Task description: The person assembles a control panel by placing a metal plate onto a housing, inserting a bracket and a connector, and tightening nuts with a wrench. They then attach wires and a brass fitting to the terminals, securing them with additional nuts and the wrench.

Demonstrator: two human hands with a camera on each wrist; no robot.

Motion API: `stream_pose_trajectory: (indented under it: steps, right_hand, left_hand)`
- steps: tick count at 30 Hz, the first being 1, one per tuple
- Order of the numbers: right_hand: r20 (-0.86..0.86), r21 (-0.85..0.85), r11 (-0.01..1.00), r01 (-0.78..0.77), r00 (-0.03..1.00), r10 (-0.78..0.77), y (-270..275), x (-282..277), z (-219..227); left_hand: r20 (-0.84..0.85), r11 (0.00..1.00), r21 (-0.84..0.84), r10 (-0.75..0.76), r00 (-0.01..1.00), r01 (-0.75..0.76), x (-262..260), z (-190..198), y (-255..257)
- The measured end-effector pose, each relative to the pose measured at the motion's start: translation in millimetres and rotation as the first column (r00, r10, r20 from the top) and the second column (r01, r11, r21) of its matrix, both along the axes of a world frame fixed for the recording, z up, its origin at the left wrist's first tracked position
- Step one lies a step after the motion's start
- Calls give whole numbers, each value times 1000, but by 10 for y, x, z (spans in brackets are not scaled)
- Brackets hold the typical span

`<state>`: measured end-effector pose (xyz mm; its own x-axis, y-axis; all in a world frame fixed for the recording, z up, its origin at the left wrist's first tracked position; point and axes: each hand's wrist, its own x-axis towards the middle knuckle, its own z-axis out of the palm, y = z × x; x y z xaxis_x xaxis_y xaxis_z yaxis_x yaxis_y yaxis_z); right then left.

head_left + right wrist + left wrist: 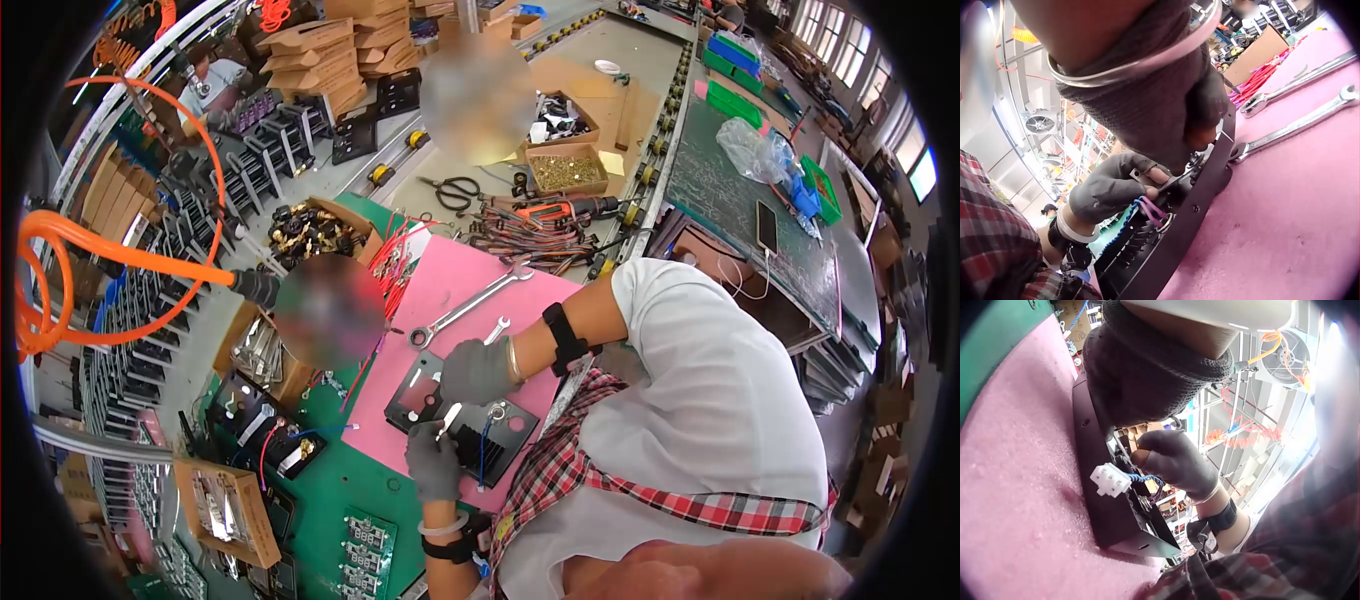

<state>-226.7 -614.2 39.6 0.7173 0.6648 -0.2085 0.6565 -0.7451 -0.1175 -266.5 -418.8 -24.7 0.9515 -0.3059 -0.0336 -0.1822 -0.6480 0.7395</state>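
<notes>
A black metal case [515,425] lies on a pink foam sheet [400,290], with a blue wire across its dark inside. My gloved left hand [434,465] is at its near-left edge; in the right wrist view the left hand [1107,190] pinches a flat metal strip [1141,179] over the open case [1179,240]. The gloved right hand [478,372] reaches into the case's far part, fingers bent down beside shiny hardware [1196,160]; whether they grip something is hidden. A white connector [1110,480] on twisted wires hangs over the case's side in the left wrist view.
Two wrenches [470,305] [497,330] lie beyond the case. Scissors [452,192], a power driver [568,210], a box of brass screws [566,172] and red wires are farther off. Circuit boards [364,560] and a box of metal strips [225,510] stand lower left.
</notes>
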Motion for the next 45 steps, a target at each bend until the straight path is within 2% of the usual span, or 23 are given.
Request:
stream_pose_trajectory:
  steps: [2, 4, 6, 8, 10, 12, 13, 16, 19, 20, 21, 22, 24, 26, 29, 32, 33, 35, 36, 37, 38, 43, 45]
  right_hand:
    - [44, -5, 999, -31, 999, 32, -6, 1, -34]
    - [85, -15, 1000, -24, 996, 25, 8, 44, -220]
    - [-81, -73, 990, 119, 989, -124, 34, 85, -91]
    - [-72, 113, 986, 125, 990, -118, -50, 103, 13]
    - [6, 229, 973, -6, 1000, 5, -127, 70, -132]
    - [46, 224, 974, -24, 999, 14, -112, 24, -274]
    - [69, 218, 976, -24, 998, 9, -84, 13, -310]
    - [-111, -92, 983, 157, 980, -167, -6, 86, -147]
    - [215, 310, 934, 179, 943, -252, -234, 272, -39]
    - [13, 616, 702, 358, 886, -463, -280, 368, 99]
    - [28, 635, 641, 431, 816, -577, -333, 506, 293]
    - [65, 840, 501, 210, 877, -476, -356, 628, 395]
    - [28, 869, 473, 143, 942, -336, -294, 986, 439]
    - [-389, 689, 550, 472, 881, -269, -239, 1182, 552]
    - [-611, 626, 557, 545, 787, -84, -269, 1287, 631]
    - [-560, 808, 286, 516, 822, 100, -275, 850, 531]
    - [-465, 851, 309, 424, 883, 67, -289, 676, 518]
    - [-403, 898, 234, 372, 909, 105, -228, 286, 515]
    - [-437, 898, 132, 419, 883, 170, -151, 110, 530]
    - [-430, 901, 161, 403, 880, 202, -73, -2, 611]
    - [-422, 891, -35, 452, 854, 304, -28, -97, 516]
    - [-431, 898, 32, 439, 862, 267, 37, -95, 403]
    - [-442, 884, -27, 466, 853, 278, 76, -114, 378]
  left_hand:
    - [81, 1000, -29, -2, 997, 4, -1, -70, 4]
    - [35, 1000, 17, 21, 999, -22, 8, -111, -3]
    - [131, 1000, -28, -2, 991, 6, 1, -93, -3]
    - [122, 999, -28, 34, 992, -31, -19, -54, -33]
    - [116, 997, 38, 61, 991, -66, -33, -12, -58]
    - [-47, 997, 29, 66, 997, -65, -11, -73, -37]
    - [-31, 996, 58, 64, 997, -62, -13, -60, -39]
    - [-17, 994, 100, 54, 998, -52, -36, -68, -36]
    - [-23, 992, 108, 61, 998, -58, -14, -32, -48]
    - [-31, 992, 109, 64, 997, -60, -23, -22, -53]
    - [-16, 992, 109, 68, 998, -66, -28, -19, -57]
    - [-2, 991, 110, 71, 997, -71, -34, -17, -59]
    - [8, 991, 115, 67, 998, -67, -35, -13, -61]
    - [0, 991, 121, 59, 998, -59, -25, -19, -57]
    - [75, 993, 110, 41, 996, -49, -35, -46, -37]
    - [33, 988, 141, 60, 998, -64, -31, 6, -54]
    - [21, 988, 137, 64, 998, -66, -24, -18, -57]
    - [-19, 989, 108, 100, 995, -97, -20, -5, -66]
    - [-38, 990, 98, 109, 993, -105, -13, -8, -72]
    - [-41, 989, 98, 111, 993, -107, -1, -26, -72]
    - [-42, 990, 94, 106, 994, -101, -4, -35, -78]
    - [-8, 993, 87, 77, 997, -76, 2, -80, -63]
    - [-14, 992, 97, 82, 997, -80, -1, -61, -71]
